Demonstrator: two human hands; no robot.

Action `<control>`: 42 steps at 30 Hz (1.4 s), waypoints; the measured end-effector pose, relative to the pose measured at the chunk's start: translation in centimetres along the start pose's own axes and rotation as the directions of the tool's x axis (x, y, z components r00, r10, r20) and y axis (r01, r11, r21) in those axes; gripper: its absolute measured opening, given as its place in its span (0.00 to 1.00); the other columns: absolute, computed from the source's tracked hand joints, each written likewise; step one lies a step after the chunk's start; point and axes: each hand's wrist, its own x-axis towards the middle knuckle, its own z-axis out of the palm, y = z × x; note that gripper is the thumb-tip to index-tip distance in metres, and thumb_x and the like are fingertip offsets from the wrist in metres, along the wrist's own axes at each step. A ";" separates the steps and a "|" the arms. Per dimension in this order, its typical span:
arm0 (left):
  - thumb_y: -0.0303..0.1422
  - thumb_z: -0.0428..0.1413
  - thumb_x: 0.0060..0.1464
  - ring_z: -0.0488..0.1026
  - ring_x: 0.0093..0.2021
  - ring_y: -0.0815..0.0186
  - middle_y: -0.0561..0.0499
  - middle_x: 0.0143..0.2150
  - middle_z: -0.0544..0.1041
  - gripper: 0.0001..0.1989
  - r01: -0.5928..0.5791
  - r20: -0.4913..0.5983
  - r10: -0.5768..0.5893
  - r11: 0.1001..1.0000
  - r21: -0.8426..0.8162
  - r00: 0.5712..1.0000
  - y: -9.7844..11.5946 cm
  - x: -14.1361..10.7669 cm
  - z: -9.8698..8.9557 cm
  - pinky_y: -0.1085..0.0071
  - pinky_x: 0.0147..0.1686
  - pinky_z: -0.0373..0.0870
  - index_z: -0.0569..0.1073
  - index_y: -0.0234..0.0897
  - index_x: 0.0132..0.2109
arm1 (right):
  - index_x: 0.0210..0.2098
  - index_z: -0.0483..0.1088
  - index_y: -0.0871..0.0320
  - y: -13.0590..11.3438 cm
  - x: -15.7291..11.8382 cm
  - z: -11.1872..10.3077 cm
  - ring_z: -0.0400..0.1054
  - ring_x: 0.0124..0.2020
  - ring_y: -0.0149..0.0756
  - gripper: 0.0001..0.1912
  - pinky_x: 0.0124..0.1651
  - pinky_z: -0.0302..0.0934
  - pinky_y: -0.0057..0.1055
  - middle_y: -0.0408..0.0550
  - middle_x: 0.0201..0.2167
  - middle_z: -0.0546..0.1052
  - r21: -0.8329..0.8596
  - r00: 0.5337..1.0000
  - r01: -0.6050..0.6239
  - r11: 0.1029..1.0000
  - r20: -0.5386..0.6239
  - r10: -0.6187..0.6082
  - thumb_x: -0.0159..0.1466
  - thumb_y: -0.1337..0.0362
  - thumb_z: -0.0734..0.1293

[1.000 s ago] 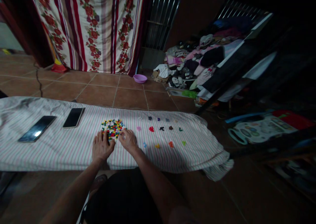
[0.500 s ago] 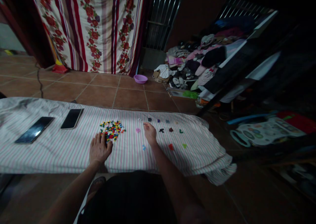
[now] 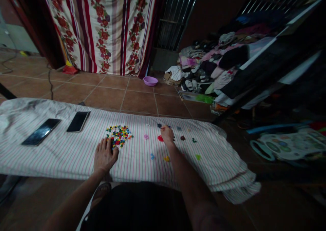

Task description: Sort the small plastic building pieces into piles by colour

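A pile of small mixed-colour pieces point(image 3: 119, 134) lies on the striped cloth point(image 3: 137, 166). My left hand point(image 3: 105, 155) rests at its lower left edge, palm down with the fingers spread. To the right, small single-colour groups are laid out: pink point(image 3: 146, 137), red point(image 3: 160, 138), light blue point(image 3: 152, 156), yellow point(image 3: 166, 159), brown point(image 3: 182, 138), dark green point(image 3: 194, 140) and lime point(image 3: 198, 157). My right hand point(image 3: 167, 134) is pinched beside the dark blue group point(image 3: 159, 126), above the red one. Whatever its fingertips hold is too small to name.
Two phones lie on the left of the cloth, a black one point(image 3: 78, 121) and a shiny one point(image 3: 41, 132). Beyond are a purple basin point(image 3: 150, 81) on the tiled floor, a floral curtain point(image 3: 115, 31) and heaped clothes point(image 3: 211, 63).
My right hand has moved rightward, from near the white pieces to beside the dark blue group. Red and yellow groups now show. The view has shifted slightly; my left hand stays by the pile.
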 end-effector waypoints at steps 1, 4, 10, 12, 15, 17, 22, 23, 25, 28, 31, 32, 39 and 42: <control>0.41 0.45 0.57 0.58 0.66 0.49 0.34 0.63 0.66 0.30 -0.001 0.004 0.001 1.000 0.007 1.000 0.0 0.0 0.0 0.52 0.63 0.55 0.63 0.27 0.62 | 0.38 0.74 0.56 0.0 0.2 0.1 0.72 0.37 0.35 0.11 0.39 0.60 0.28 0.48 0.34 0.79 -0.015 1.000 0.002 1.000 0.012 -0.002 0.61 0.71 0.61; 0.42 0.44 0.57 0.58 0.66 0.49 0.34 0.63 0.66 0.30 0.002 0.019 -0.002 1.000 0.021 1.000 0.1 0.1 -0.1 0.52 0.63 0.56 0.64 0.26 0.61 | 0.37 0.75 0.57 -0.1 0.5 0.3 0.72 0.37 0.35 0.10 0.38 0.59 0.27 0.49 0.34 0.79 -0.044 0.999 0.010 0.999 0.040 -0.008 0.62 0.71 0.62; 0.40 0.42 0.58 0.58 0.66 0.49 0.32 0.62 0.66 0.30 0.018 0.008 -0.018 1.000 0.003 1.000 0.1 0.1 0.0 0.53 0.65 0.54 0.63 0.22 0.61 | 0.34 0.76 0.56 -0.3 0.9 1.0 0.71 0.36 0.35 0.10 0.38 0.58 0.27 0.48 0.33 0.79 -0.049 0.998 0.065 0.997 0.011 -0.065 0.61 0.70 0.62; 0.39 0.41 0.59 0.58 0.66 0.49 0.31 0.62 0.66 0.30 0.015 0.001 -0.015 1.000 -0.011 1.000 0.0 0.1 0.2 0.53 0.65 0.54 0.62 0.20 0.61 | 0.33 0.76 0.56 -0.2 0.9 1.1 0.71 0.36 0.35 0.11 0.38 0.58 0.27 0.48 0.33 0.79 -0.051 0.997 0.077 0.996 -0.004 -0.077 0.60 0.70 0.62; 0.39 0.40 0.60 0.58 0.66 0.50 0.31 0.62 0.66 0.30 0.019 -0.011 -0.019 0.999 -0.030 1.000 -0.2 0.0 0.6 0.52 0.64 0.55 0.61 0.20 0.62 | 0.33 0.76 0.57 -0.1 0.8 1.0 0.70 0.36 0.36 0.12 0.39 0.58 0.28 0.48 0.33 0.79 -0.061 0.995 0.095 0.994 -0.002 -0.095 0.60 0.71 0.61; 0.39 0.39 0.61 0.58 0.67 0.51 0.32 0.62 0.66 0.30 0.024 -0.011 -0.024 0.999 -0.037 1.000 -0.2 0.0 0.7 0.51 0.64 0.56 0.60 0.21 0.62 | 0.35 0.76 0.58 0.0 0.6 0.8 0.70 0.36 0.36 0.12 0.40 0.57 0.28 0.50 0.34 0.78 -0.062 0.993 0.113 0.992 -0.006 -0.114 0.61 0.71 0.61; 0.38 0.38 0.61 0.55 0.68 0.51 0.30 0.64 0.63 0.30 0.019 0.015 -0.018 0.999 -0.043 1.000 -0.2 0.1 0.7 0.51 0.65 0.54 0.62 0.18 0.62 | 0.38 0.76 0.58 -1.2 -0.4 0.7 0.68 0.38 0.36 0.12 0.41 0.58 0.29 0.51 0.38 0.77 -0.013 0.979 0.196 0.980 -0.061 -0.197 0.62 0.69 0.61; 0.38 0.38 0.61 0.54 0.68 0.50 0.29 0.64 0.63 0.30 0.020 0.015 -0.019 0.999 -0.044 1.000 -0.2 0.1 0.7 0.51 0.65 0.54 0.62 0.17 0.61 | 0.38 0.76 0.58 -1.8 -0.6 0.8 0.68 0.38 0.36 0.12 0.41 0.58 0.29 0.51 0.38 0.76 0.014 0.970 0.233 0.972 -0.069 -0.232 0.62 0.69 0.61; 0.37 0.38 0.62 0.53 0.69 0.50 0.29 0.64 0.63 0.30 0.029 0.003 -0.029 0.999 -0.045 1.000 -0.2 0.1 0.7 0.50 0.64 0.55 0.63 0.17 0.61 | 0.37 0.76 0.58 -3.1 -1.4 1.3 0.68 0.38 0.36 0.11 0.42 0.60 0.30 0.50 0.38 0.76 0.083 0.948 0.317 0.945 -0.072 -0.311 0.62 0.69 0.61; 0.37 0.38 0.62 0.54 0.68 0.50 0.30 0.64 0.63 0.29 0.050 -0.026 -0.052 0.997 -0.053 0.998 -0.3 0.1 0.9 0.49 0.64 0.56 0.64 0.19 0.60 | 0.37 0.76 0.58 -5.6 -2.9 2.5 0.69 0.39 0.36 0.11 0.44 0.61 0.31 0.51 0.38 0.76 0.199 0.896 0.442 0.875 -0.041 -0.443 0.62 0.68 0.61; 0.36 0.39 0.62 0.56 0.68 0.50 0.31 0.63 0.65 0.28 0.059 -0.061 -0.063 0.996 -0.064 0.996 -0.4 0.0 1.1 0.49 0.64 0.56 0.64 0.21 0.61 | 0.38 0.76 0.57 -8.2 -5.1 3.9 0.69 0.39 0.35 0.11 0.44 0.62 0.29 0.49 0.37 0.76 0.306 0.829 0.526 0.793 0.024 -0.559 0.63 0.67 0.62; 0.35 0.39 0.62 0.57 0.67 0.50 0.31 0.63 0.65 0.27 0.057 -0.078 -0.062 0.996 -0.063 0.995 -0.5 0.0 1.1 0.49 0.63 0.57 0.64 0.20 0.61 | 0.39 0.76 0.56 -9.1 -5.9 4.3 0.69 0.38 0.34 0.10 0.43 0.63 0.29 0.48 0.37 0.76 0.339 0.806 0.542 0.769 0.047 -0.590 0.64 0.67 0.62; 0.31 0.41 0.61 0.61 0.65 0.50 0.29 0.59 0.69 0.23 0.025 -0.205 -0.040 0.997 -0.075 0.978 -0.7 -0.3 1.7 0.49 0.61 0.61 0.65 0.21 0.58 | 0.41 0.76 0.54 -13.1 -10.4 6.7 0.69 0.39 0.32 0.11 0.45 0.63 0.28 0.47 0.39 0.74 0.407 0.675 0.621 0.669 0.156 -0.721 0.65 0.67 0.62; 0.30 0.41 0.61 0.61 0.65 0.50 0.29 0.58 0.70 0.21 0.029 -0.238 -0.056 0.993 -0.114 0.970 -0.7 -0.3 1.9 0.49 0.60 0.61 0.66 0.23 0.57 | 0.42 0.76 0.54 -13.6 -11.5 7.1 0.69 0.42 0.33 0.11 0.48 0.63 0.29 0.48 0.40 0.74 0.400 0.642 0.650 0.645 0.164 -0.749 0.65 0.66 0.63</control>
